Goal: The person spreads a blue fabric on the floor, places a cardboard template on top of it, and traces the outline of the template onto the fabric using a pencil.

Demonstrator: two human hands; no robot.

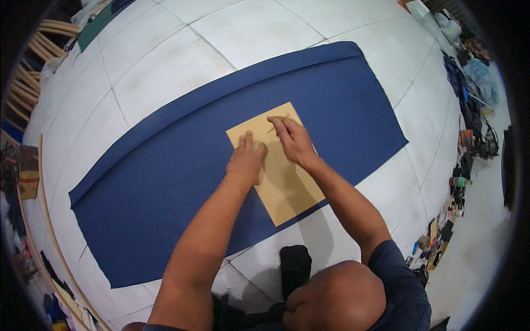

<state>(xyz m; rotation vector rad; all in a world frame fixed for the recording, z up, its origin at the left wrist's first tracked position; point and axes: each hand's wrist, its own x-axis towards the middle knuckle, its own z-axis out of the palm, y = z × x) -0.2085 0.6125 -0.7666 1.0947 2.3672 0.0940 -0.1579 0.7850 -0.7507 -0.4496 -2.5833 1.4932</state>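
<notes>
Navy sleeve (400, 287): covers my right upper arm at the lower edge of the view.
Bent knee (345, 289): bare, between my arms and nearest the right sleeve.
Dark sock (295, 270): on my foot, just short of the cloth's near edge.
Left hand (244, 161): unclenched, fingers extended, laid on the left long side of the cardboard sheet; nothing is gripped.
Right hand (295, 144): over the far half of the sheet, fingers bent, index finger and thumb directed toward the far left; whether I pinch a slim tool there, I cannot tell.
Cardboard sheet (290, 193): tan, rectangular, flat on the cloth right of its middle, set at a slant, its near end close to the cloth's near edge; my shadow falls across it.
Blue cloth (165, 182): spread beneath the sheet, with a long fold line parallel to its far edge.
Floor tiles (160, 60): pale, with dark joints, around the cloth.
Clutter (441, 237): small mixed items along the right side.
Cane rods (49, 41): curved, light brown, bundled at the upper left.
Green sheet (99, 27): beside the rods, toward the far edge.
</notes>
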